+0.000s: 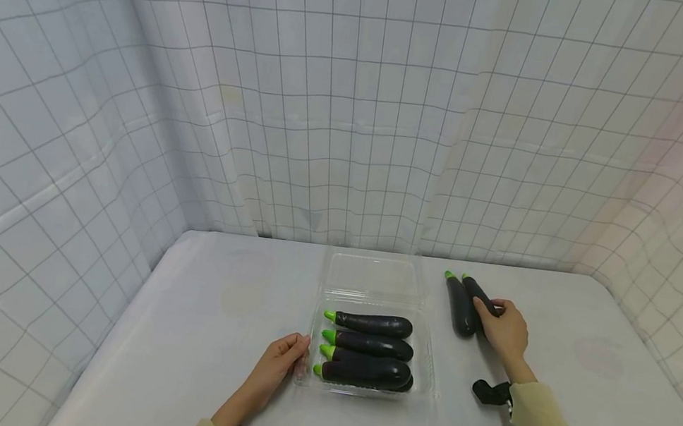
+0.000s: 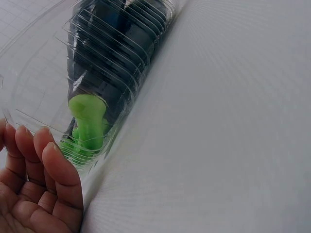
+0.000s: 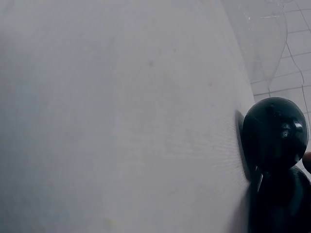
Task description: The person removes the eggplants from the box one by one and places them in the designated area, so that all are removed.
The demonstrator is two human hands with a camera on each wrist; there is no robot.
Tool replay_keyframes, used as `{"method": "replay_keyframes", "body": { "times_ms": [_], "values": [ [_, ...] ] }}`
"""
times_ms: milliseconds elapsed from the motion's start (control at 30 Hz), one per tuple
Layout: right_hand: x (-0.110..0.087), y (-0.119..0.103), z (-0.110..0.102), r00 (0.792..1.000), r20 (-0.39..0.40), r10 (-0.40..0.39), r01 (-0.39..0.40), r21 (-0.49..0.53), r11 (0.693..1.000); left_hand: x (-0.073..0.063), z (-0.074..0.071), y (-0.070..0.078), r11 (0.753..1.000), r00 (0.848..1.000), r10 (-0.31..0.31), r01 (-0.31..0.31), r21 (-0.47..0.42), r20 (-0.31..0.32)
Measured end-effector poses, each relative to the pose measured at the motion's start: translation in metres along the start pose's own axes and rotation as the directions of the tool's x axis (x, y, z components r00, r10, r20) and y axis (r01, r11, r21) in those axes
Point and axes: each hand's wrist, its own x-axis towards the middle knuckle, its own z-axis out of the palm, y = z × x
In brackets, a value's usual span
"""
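My right hand (image 1: pixel 506 333) grips a dark eggplant (image 1: pixel 480 292) with a green stem at the table's back right. Just left of it lies another eggplant (image 1: pixel 460 309), close alongside. The right wrist view shows one rounded eggplant end (image 3: pixel 274 133), with a second dark body below it and only a fingertip at the frame's edge. My left hand (image 1: pixel 280 360) touches the left side of a clear plastic box (image 1: pixel 427 366), its bent fingers (image 2: pixel 63 165) resting at the wall. Inside the box several eggplants (image 1: pixel 367 371) lie crosswise, green stems pointing left.
The box's clear lid (image 1: pixel 375 277) is folded back toward the rear of the white table (image 1: pixel 192 337). White grid-patterned curtains (image 1: pixel 351 136) close in the back and both sides. A dark wrist camera (image 1: pixel 491 393) sits by the right sleeve.
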Motion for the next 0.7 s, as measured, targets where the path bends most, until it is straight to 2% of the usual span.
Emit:
{"method": "replay_keyframes", "body": {
  "times_ms": [467,600,700],
  "values": [
    [-0.003,-0.002,0.000,1.000,-0.003,-0.022,0.022,0.010,1.000,0.002,-0.001,-0.002,1.000,1.000,0.007,-0.007,0.007,-0.006],
    [-0.005,-0.008,0.002,0.994,-0.080,-0.077,0.080,0.040,0.996,0.001,0.000,-0.001,1.000,1.000,0.008,-0.008,0.014,-0.002],
    [-0.008,-0.018,0.003,0.973,-0.174,-0.154,0.168,0.064,0.984,0.000,0.000,0.000,1.000,1.000,0.004,-0.004,0.015,-0.003]
  ]
}}
